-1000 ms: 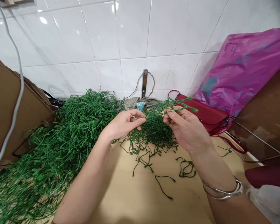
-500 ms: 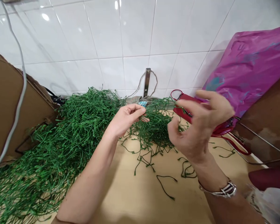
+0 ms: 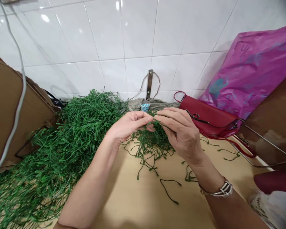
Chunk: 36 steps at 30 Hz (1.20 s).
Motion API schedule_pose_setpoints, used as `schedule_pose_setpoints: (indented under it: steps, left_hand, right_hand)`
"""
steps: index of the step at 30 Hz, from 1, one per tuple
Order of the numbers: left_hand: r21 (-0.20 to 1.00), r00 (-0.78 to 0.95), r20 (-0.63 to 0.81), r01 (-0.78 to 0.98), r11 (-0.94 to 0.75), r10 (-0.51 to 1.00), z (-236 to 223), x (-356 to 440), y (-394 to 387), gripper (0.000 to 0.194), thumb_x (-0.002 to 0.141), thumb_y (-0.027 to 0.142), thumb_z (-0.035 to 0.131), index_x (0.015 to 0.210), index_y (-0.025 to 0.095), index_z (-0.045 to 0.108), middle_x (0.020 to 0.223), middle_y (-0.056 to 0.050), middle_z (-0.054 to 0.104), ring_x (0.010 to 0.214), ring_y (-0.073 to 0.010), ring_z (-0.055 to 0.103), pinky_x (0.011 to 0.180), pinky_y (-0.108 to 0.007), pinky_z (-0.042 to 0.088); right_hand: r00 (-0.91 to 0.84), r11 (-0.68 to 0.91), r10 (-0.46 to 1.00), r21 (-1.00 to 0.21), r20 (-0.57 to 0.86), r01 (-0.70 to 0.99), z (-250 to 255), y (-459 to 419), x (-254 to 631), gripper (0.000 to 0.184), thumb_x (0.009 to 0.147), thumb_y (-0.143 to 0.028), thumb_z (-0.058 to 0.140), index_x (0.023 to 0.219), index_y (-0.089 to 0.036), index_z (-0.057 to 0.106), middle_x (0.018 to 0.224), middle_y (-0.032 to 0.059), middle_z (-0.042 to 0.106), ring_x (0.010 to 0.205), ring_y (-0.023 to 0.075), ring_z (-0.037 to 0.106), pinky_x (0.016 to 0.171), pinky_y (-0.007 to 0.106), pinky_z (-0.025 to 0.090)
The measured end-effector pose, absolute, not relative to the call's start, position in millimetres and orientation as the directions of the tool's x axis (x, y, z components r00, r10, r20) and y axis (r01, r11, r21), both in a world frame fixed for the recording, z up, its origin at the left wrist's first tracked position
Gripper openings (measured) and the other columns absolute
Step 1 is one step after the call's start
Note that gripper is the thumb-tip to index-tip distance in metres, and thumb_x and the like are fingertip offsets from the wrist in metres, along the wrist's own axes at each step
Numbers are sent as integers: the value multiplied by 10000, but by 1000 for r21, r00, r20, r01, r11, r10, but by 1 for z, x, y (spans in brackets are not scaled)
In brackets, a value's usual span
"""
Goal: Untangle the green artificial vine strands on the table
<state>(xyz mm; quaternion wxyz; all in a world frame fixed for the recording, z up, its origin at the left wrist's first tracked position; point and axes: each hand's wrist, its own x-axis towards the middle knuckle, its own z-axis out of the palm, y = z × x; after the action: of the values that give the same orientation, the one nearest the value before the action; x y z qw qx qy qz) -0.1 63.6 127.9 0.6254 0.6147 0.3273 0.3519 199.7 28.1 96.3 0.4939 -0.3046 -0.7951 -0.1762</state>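
My left hand (image 3: 133, 124) is closed in a pinch, thumb against forefinger, over the middle of the table. Its fingertips meet those of my right hand (image 3: 179, 130), which is pinched too, with a silver bracelet on the wrist. A thin green cord seems to be between the fingertips, mostly hidden by them. Behind and below the hands lies a small heap of green cords (image 3: 147, 143) with knotted ends. To the left is a much larger pile of the same green cords (image 3: 85, 127). A few single cords (image 3: 168, 190) lie loose nearer to me.
A cardboard box (image 3: 21, 117) and a white cable (image 3: 20, 105) are at the left. Against the tiled wall stand a metal bracket (image 3: 149, 84) and a small blue-and-white packet (image 3: 145, 107). A red handbag (image 3: 207, 114) and a pink plastic bag (image 3: 254, 73) are at the right.
My right hand has moved left and down from beside the red handbag to my left hand's fingertips, its fingers closing. My left hand has shifted slightly right.
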Motion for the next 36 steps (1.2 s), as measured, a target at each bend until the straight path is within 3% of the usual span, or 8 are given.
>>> schedule_pose_setpoints:
  steps: [6, 9, 11, 14, 20, 27, 32, 36]
  left_hand:
    - [987, 601, 73, 73, -146, 796, 131, -7, 62, 238, 900, 373, 665, 843, 142, 659, 696, 27, 597, 598, -75, 541, 626, -236, 439]
    - [948, 584, 63, 217, -231, 810, 134, -12, 60, 210, 919, 351, 639, 950, 146, 675, 807, -9, 664, 683, -104, 617, 687, -261, 489]
    - [894, 507, 169, 283, -348, 845, 133, -12, 58, 253, 893, 326, 681, 1092, 170, 692, 1055, -60, 725, 878, -143, 669, 816, -298, 520]
    - [839, 433, 329, 273, -470, 839, 130, -6, 57, 292, 866, 326, 721, 1129, 198, 725, 1212, -73, 720, 1042, -167, 666, 944, -319, 508]
    - [912, 375, 336, 100, -398, 864, 120, 11, 59, 189, 856, 344, 715, 880, 158, 688, 774, -10, 699, 704, -120, 658, 754, -271, 513]
    - [896, 273, 361, 165, -413, 892, 119, 13, 60, 167, 868, 296, 655, 792, 184, 556, 701, 42, 540, 629, -81, 462, 610, -223, 366]
    - [875, 316, 345, 233, -425, 884, 122, 17, 53, 157, 875, 266, 637, 798, 195, 520, 716, 50, 480, 651, -85, 423, 618, -229, 338]
    - [811, 414, 357, 309, -498, 838, 126, 21, 44, 146, 907, 285, 624, 819, 198, 546, 762, 38, 527, 722, -101, 473, 682, -239, 370]
  right_hand:
    - [54, 664, 713, -699, 699, 265, 95, 27, 191, 127, 967, -243, 620, 979, -261, 745, 1096, 42, 756, 1052, 198, 693, 951, 365, 551]
    - [107, 485, 865, -872, 490, 69, 88, 31, 186, 132, 936, -336, 644, 923, -245, 739, 983, 36, 761, 907, 198, 698, 820, 349, 570]
    - [92, 399, 914, -916, 396, -22, 85, 33, 183, 146, 902, -380, 677, 882, -243, 725, 905, 23, 755, 862, 194, 686, 765, 335, 562]
    - [59, 303, 953, -939, 297, -160, 85, 33, 177, 204, 841, -446, 741, 829, -246, 701, 859, 13, 744, 894, 199, 676, 780, 329, 550]
    - [-19, 212, 975, -952, 221, -223, 88, 28, 172, 273, 804, -487, 773, 829, -242, 657, 835, 5, 727, 841, 187, 672, 794, 339, 548]
    - [-78, 333, 943, -925, 324, 183, 106, 26, 212, 326, 796, -240, 732, 1118, -246, 680, 1170, 57, 731, 1107, 218, 681, 1002, 391, 535]
    - [166, 431, 834, -809, 526, 400, 120, 17, 222, 201, 918, -305, 635, 1093, -237, 707, 1091, 59, 742, 997, 206, 699, 937, 383, 552]
    - [38, 528, 746, -624, 665, 576, 123, 12, 210, 147, 919, -301, 650, 1030, -238, 724, 1075, 57, 742, 1001, 216, 687, 941, 392, 542]
